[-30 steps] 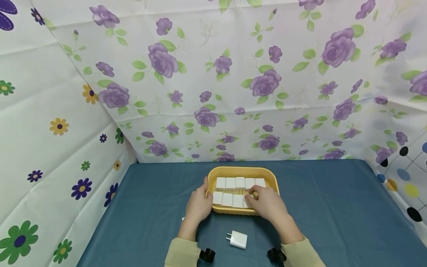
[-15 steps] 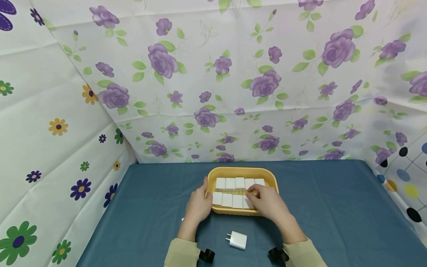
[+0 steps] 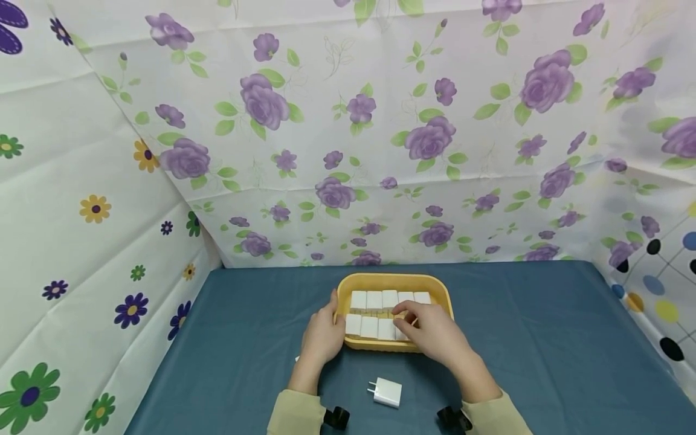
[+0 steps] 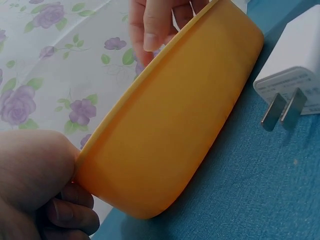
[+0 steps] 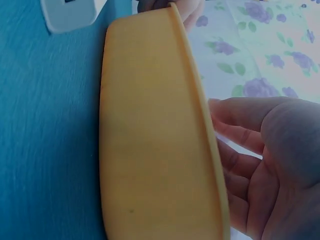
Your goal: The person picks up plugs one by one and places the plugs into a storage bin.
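Observation:
In the head view a yellow plastic basket (image 3: 396, 279) holds two rows of white rectangular blocks (image 3: 389, 298). My left hand (image 3: 323, 333) grips its left end, the thumb over the rim and the other fingers outside, as the left wrist view shows. Over the right part of the front row is my right hand (image 3: 432, 329), thumb and index finger bent with a gap between them. Its thumb tip is right at a white block, and the hand covers part of that row. The basket wall (image 5: 150, 125) hides those fingertips in the right wrist view.
A white charger plug (image 3: 388, 393) lies on the blue cloth (image 3: 244, 362) in front of the basket, prongs to the left. A small white bit (image 3: 297, 359) peeks out beside the left wrist. Flowered sheets (image 3: 304, 121) hang behind and at both sides.
My right hand has shifted slightly left along the front row, its fingertips moving from the row's right end toward the middle. The left hand stays on the basket's end.

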Demonstrator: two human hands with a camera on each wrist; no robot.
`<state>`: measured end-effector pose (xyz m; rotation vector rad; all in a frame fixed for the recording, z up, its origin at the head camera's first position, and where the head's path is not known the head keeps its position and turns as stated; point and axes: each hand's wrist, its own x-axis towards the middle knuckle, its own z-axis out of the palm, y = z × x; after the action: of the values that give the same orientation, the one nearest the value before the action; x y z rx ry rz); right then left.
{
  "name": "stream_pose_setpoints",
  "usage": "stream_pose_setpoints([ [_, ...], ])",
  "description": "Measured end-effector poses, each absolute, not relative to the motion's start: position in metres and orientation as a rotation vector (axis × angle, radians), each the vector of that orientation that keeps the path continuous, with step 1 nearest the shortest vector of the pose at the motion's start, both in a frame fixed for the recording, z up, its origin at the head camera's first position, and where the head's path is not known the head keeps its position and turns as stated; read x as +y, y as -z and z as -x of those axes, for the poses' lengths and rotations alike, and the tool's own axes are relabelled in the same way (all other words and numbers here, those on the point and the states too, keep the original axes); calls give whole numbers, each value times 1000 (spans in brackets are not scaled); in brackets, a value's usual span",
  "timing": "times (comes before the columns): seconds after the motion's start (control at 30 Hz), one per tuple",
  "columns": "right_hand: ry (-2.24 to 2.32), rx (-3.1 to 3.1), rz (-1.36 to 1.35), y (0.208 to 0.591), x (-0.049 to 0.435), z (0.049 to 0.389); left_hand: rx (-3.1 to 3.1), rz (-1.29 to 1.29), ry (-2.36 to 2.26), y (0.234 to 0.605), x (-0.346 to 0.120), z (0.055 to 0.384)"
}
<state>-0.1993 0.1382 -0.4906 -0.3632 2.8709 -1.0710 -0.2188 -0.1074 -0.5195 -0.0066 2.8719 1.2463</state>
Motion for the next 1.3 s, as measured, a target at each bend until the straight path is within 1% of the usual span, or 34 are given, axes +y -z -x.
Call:
stream_pose_setpoints([
  [0.27,961,2956,625,479,131,190,2864,14,-1237,519,-107,220],
  [0.4,908,3001,719,474,126,181,2852,18,-1249,519,-107,220],
  [0.5,867,2999,839,474,123,172,2863,10,-1239,521,-106,221],
  [0.73,835,2831,1198,494,125,144,2863,12,-1243,521,-107,221],
  [0.9,764,2724,1432,513,129,139,2846,2,-1247,520,-108,220],
  [1.07,720,2620,1440,520,128,140,2842,-1,-1247,519,-108,221],
  [1.3,671,2574,1220,520,129,138,2847,8,-1244,518,-108,221],
])
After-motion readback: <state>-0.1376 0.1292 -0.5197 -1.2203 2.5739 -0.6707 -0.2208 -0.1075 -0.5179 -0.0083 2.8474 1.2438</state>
